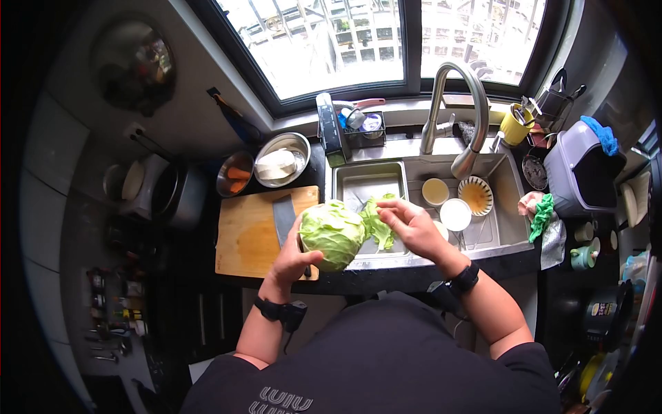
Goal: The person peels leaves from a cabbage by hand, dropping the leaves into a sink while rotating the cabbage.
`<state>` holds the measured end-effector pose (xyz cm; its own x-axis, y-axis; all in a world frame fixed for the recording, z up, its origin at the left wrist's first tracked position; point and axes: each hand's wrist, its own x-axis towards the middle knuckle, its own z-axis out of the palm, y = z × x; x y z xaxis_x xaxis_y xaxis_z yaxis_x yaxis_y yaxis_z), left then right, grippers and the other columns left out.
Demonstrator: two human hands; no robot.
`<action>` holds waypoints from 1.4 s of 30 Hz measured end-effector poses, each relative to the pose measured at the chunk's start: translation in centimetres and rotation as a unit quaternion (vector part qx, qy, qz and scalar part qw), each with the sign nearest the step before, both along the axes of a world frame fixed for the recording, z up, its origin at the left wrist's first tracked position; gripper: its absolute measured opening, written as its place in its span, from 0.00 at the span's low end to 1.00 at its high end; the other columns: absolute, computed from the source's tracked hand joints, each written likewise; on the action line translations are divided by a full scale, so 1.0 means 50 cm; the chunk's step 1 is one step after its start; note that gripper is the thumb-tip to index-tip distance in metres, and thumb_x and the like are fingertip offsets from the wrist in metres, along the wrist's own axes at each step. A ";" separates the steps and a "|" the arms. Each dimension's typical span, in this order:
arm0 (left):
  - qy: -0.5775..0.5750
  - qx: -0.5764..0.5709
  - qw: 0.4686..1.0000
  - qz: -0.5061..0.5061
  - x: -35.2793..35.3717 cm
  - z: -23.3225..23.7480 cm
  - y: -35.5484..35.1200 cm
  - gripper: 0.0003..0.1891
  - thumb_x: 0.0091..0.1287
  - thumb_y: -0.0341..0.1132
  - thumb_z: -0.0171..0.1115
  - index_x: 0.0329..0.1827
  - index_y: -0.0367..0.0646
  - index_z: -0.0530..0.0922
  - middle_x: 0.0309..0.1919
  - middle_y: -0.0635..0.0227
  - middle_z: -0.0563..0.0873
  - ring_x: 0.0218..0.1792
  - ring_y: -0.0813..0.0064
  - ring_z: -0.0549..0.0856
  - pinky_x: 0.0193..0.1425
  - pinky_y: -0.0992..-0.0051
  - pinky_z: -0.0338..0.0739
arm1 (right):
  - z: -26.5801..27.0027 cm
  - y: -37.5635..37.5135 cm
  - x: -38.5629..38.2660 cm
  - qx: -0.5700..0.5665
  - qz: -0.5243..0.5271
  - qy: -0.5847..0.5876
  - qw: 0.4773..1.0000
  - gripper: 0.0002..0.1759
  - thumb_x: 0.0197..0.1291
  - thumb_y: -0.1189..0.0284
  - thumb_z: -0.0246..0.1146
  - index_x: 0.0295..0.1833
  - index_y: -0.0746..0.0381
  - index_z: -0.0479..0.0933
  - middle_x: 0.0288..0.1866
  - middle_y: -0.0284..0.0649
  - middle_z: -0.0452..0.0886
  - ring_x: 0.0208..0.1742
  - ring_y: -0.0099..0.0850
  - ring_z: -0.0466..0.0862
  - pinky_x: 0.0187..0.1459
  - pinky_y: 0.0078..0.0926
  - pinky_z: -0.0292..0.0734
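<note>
A pale green head of cabbage [332, 236] rests in my left hand [293, 250], which cups it from the left side with the thumb underneath. My right hand [412, 224] pinches a cabbage leaf [378, 223] at its upper edge, just right of the head. Leaf and head overlap in this view, over the front edge of the sink [358, 181]. Behind my left hand a knife [283, 215] lies on the wooden cutting board [241, 228], its handle partly hidden by my hand and the cabbage.
Bowls, including a striped one [476, 196] and a white one [456, 214], stand in the right basin under the tall faucet [476, 103]. Behind the board are a metal bowl [301, 145] with something white and a bowl of carrots [240, 176]. A grey bin [560, 162] stands right.
</note>
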<state>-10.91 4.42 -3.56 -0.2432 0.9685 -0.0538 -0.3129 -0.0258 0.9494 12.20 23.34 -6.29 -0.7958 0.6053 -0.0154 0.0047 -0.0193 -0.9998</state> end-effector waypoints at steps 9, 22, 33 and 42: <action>0.110 -0.037 0.984 -0.135 0.018 0.048 0.033 0.64 0.45 0.39 0.92 0.85 0.40 0.60 0.75 0.61 0.75 0.76 0.69 0.74 0.81 0.66 0.68 | 0.146 -0.046 -0.013 0.376 0.104 0.082 0.917 0.33 0.69 0.58 0.73 0.76 0.56 0.76 0.75 0.55 0.78 0.68 0.57 0.83 0.68 0.46 0.79; 0.013 -0.081 0.979 -0.186 0.009 0.016 0.060 0.58 0.51 0.39 0.88 0.85 0.41 0.62 0.74 0.61 0.76 0.75 0.67 0.75 0.80 0.66 0.70 | 0.111 -0.043 -0.013 0.667 0.009 0.006 0.745 0.19 0.65 0.72 0.64 0.59 0.68 0.80 0.52 0.46 0.88 0.47 0.39 0.92 0.45 0.34 0.89; -0.109 -0.079 0.970 -0.201 0.011 0.005 0.063 0.58 0.56 0.41 0.85 0.86 0.40 0.57 0.77 0.59 0.73 0.75 0.64 0.76 0.81 0.65 0.70 | 0.106 -0.022 -0.039 0.546 0.060 0.046 0.834 0.07 0.70 0.71 0.69 0.46 0.63 0.81 0.44 0.43 0.89 0.43 0.43 0.91 0.44 0.38 0.88; -0.297 -0.189 0.933 -0.081 0.056 -0.090 0.094 0.30 0.78 0.48 0.66 0.77 0.46 0.72 0.68 0.60 0.84 0.67 0.61 0.86 0.76 0.55 0.79 | 0.019 -0.025 -0.049 0.550 -0.075 -0.012 0.832 0.07 0.71 0.72 0.67 0.46 0.65 0.82 0.44 0.47 0.88 0.42 0.46 0.90 0.43 0.40 0.88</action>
